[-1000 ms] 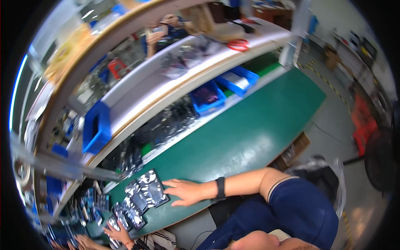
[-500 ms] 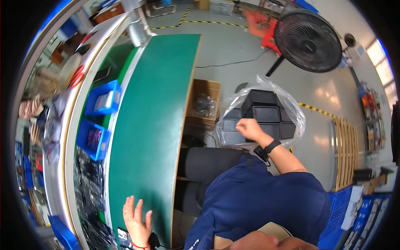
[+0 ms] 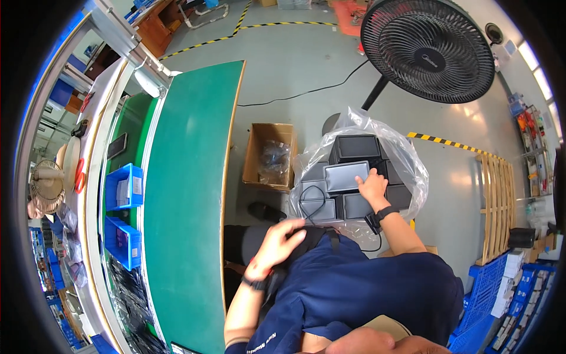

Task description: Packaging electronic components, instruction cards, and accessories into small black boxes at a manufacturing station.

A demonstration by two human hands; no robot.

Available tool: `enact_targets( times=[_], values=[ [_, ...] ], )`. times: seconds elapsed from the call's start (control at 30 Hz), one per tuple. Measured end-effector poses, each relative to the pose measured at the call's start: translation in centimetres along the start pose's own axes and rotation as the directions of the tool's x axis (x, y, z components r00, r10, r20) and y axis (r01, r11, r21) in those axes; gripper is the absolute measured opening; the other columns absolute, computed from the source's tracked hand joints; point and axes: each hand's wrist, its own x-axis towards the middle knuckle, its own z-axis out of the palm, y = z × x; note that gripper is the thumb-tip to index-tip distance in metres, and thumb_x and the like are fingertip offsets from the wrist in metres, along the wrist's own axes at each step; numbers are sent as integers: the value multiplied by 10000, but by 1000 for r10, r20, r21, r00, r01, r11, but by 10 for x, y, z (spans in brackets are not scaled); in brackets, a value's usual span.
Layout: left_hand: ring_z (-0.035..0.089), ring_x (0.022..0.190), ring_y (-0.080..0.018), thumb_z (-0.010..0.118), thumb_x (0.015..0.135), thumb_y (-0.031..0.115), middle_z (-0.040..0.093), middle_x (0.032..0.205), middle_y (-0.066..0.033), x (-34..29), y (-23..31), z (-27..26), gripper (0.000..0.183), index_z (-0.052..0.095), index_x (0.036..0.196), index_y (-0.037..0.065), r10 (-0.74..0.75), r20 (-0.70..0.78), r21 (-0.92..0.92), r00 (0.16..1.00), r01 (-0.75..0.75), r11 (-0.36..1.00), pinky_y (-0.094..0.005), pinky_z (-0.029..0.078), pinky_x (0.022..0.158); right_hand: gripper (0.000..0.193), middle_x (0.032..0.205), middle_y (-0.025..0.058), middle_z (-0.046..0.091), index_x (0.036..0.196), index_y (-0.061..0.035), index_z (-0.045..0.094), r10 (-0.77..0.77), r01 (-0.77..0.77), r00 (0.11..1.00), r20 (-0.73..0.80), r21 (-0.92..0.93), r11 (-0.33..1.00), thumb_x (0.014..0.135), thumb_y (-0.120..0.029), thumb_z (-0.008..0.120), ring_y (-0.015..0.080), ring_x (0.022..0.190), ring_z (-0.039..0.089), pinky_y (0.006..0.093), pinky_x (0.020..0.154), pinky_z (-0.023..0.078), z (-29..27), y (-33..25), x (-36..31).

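Note:
My right hand (image 3: 372,184) has its fingers closed on the right end of a black rectangular box (image 3: 345,176). This box lies across the top of a pile, tilted so that its face catches the light. Around it several similar black boxes (image 3: 356,146) fill a clear plastic bag (image 3: 413,159), which stands open beside my legs. My left hand (image 3: 277,242) is in the air over my lap, between the bench and the bag, thumb and fingers apart and holding nothing. A thin black cable (image 3: 312,202) loops over the near left boxes.
Left of me runs a green-topped bench (image 3: 188,177), with blue bins (image 3: 124,242) and a phone (image 3: 117,146) along its far side. A cardboard box (image 3: 250,154) holding clear plastic stands left of the bag. Beyond are a black fan (image 3: 427,53) and a wooden pallet (image 3: 498,206).
My right hand has gone from above the pile to gripping a box, which now sits tilted. My left hand has left the bench and moved right, over my lap. The view has shifted.

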Motion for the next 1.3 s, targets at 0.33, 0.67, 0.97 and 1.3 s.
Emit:
enact_targets(
  times=[0.33,0.67,0.97,1.3],
  values=[
    [-45,1375,-343,388,844,644,-7,1485,-207,150,-117,82,850,110,1439,105,-386,87,-148,918,395,907,-435,36,1101,495,712,77,610,775,7,577,-259,-57,889,378,652,756,819,-486,595,160,644,575,292,593,459,30,14,44],
    [-78,1380,-262,353,858,641,-53,1484,-198,150,-101,88,865,173,1406,-3,-393,205,-161,896,427,890,-371,16,1107,495,1132,147,587,1096,7,565,225,-633,586,778,267,726,818,-402,571,277,996,564,404,896,421,158,98,187],
    [-25,1361,-390,439,731,748,-8,1458,-276,114,-125,58,1104,70,1400,-49,-531,-93,-147,843,515,844,-412,69,1108,338,885,73,623,902,-67,618,-136,-447,624,770,495,745,728,-358,620,208,801,565,336,733,444,74,-19,91],
    [-46,1350,-426,720,636,553,-57,1437,-319,70,-16,25,1218,-22,1402,-36,-66,-159,47,985,75,996,-446,58,1098,461,1005,186,599,1007,103,573,-39,-319,913,406,769,554,767,-289,608,271,861,595,350,789,476,-19,-35,48]
  ],
)
